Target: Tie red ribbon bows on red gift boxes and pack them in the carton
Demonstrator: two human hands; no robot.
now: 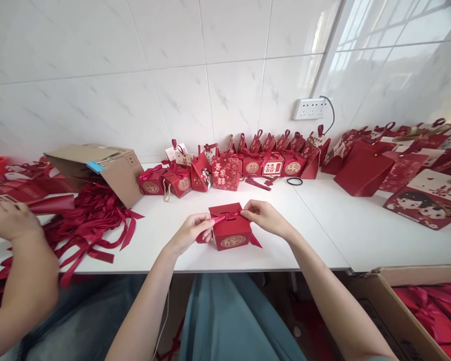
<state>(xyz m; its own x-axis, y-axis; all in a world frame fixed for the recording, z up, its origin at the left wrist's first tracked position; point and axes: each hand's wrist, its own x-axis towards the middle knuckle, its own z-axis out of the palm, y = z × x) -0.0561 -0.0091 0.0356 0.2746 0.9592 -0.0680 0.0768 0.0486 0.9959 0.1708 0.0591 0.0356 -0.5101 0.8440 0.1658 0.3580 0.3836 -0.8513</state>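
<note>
A small red gift box [222,229] with a gold round emblem on its front stands on the white table before me. A red ribbon [229,216] runs across its top and is crossed or knotted at the middle. My left hand [192,231] pinches one side of the ribbon at the box's left edge, with a loop of it hanging below the fingers. On the right, my right hand [261,216] pinches the other side of the ribbon near the top edge. One loose tail hangs at the box's right side.
A tipped cardboard box [115,170] spills red ribbons [93,220] at left, near another person's hand [7,220]. Finished gift boxes [225,173] line the wall. Larger red bags [364,168] crowd the right. An open carton [409,275] of red boxes stands below the edge.
</note>
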